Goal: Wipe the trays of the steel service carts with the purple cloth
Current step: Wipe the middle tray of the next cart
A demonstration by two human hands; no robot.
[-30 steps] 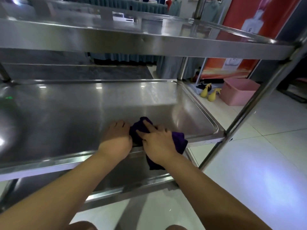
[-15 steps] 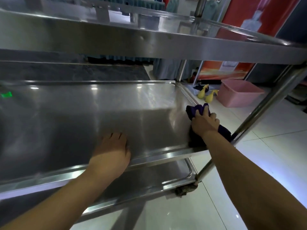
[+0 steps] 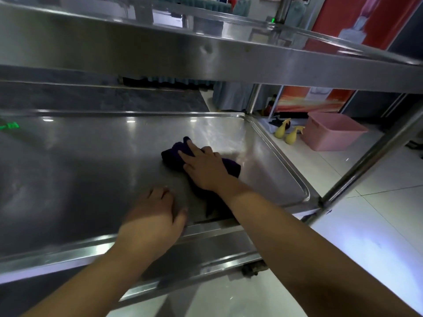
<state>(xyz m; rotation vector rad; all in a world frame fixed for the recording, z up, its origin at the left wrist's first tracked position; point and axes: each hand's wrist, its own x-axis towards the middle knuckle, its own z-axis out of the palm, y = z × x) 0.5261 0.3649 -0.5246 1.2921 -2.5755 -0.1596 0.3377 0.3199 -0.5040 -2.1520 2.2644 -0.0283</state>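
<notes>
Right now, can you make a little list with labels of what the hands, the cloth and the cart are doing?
right hand: pressing flat on the purple cloth
left hand: resting on the middle tray, near its front edge
cloth: bunched, on the middle tray
floor beyond cart: two yellow spray bottles, pink tub

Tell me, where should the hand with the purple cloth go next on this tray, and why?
Probably sweep the right hand and purple cloth leftward: the middle tray stretches broadly that way, while the left hand rests near its front rim.

Restaurant service area: steel cart point(image 3: 206, 60), draped tables point(image 3: 231, 97).
</notes>
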